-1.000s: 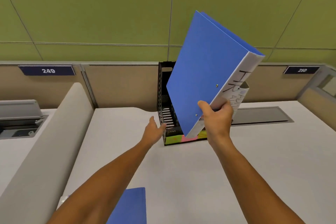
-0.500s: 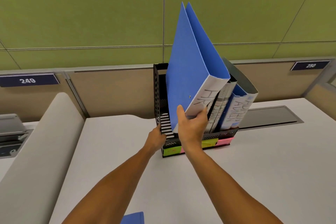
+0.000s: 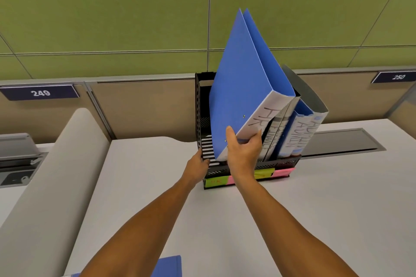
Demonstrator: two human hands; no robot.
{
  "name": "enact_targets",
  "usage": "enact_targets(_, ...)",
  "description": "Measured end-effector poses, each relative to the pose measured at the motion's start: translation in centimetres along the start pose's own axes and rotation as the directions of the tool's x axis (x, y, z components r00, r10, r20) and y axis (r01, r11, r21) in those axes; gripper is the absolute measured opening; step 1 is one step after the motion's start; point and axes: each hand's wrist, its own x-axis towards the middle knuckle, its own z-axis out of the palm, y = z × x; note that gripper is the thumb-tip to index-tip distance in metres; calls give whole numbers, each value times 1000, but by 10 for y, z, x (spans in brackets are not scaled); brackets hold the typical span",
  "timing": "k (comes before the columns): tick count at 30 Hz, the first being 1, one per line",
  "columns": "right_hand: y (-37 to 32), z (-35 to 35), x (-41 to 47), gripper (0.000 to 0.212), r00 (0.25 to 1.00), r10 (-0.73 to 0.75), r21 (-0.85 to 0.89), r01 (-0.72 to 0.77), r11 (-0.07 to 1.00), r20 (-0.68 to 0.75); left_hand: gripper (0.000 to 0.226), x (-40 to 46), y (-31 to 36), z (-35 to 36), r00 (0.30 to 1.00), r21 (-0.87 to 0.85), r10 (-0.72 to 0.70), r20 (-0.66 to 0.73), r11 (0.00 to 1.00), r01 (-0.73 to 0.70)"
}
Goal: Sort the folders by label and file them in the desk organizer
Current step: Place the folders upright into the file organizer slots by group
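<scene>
A black mesh desk organizer (image 3: 199, 105) stands on the white desk against the partition, with coloured sticky labels along its front lip. My right hand (image 3: 242, 152) grips the lower spine of a blue folder marked HR (image 3: 238, 87), which leans tilted with its bottom corner inside the organizer's left part. To its right stand folders marked FINANCE (image 3: 275, 132) and two marked ADMIN (image 3: 300, 135). My left hand (image 3: 198, 165) holds the organizer's front left corner, its fingers curled over the edge. Another blue folder (image 3: 167, 265) lies at the bottom edge of the view.
A grey curved divider (image 3: 51, 182) runs along the desk's left side. A grey cable tray lid (image 3: 342, 143) lies flush in the desk right of the organizer. Partition signs read 249 (image 3: 40, 93) and 250 (image 3: 398, 77). A grey device (image 3: 15, 148) sits on the neighbouring desk.
My right hand has swung the HR folder from up in the air down into the organizer's left part. My left hand has closed onto the organizer's front left corner.
</scene>
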Motion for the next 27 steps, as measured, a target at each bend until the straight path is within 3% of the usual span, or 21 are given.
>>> enact_targets(5,12,-1,-3,35,995,-62,-32,64,997,79,45,0,-2,1,1000,-15,2,5,1000,-2)
enact_targets(9,31,-6,-10,35,994,-35,-72,42,997,106,57,2,-4,1,1000,-34,18,-9,999,-18)
enact_targets(12,37,-6,-12,46,997,11,-76,-5,997,82,70,2,-4,3,998,0,49,-24,999,-49)
enact_targets(19,27,2,-17,57,997,-51,-185,61,981,56,55,6,-3,5,996,3,75,-38,997,-75)
enact_targets(27,22,16,-6,52,987,-98,-329,135,935,127,62,8,-4,5,997,44,65,-37,997,-63)
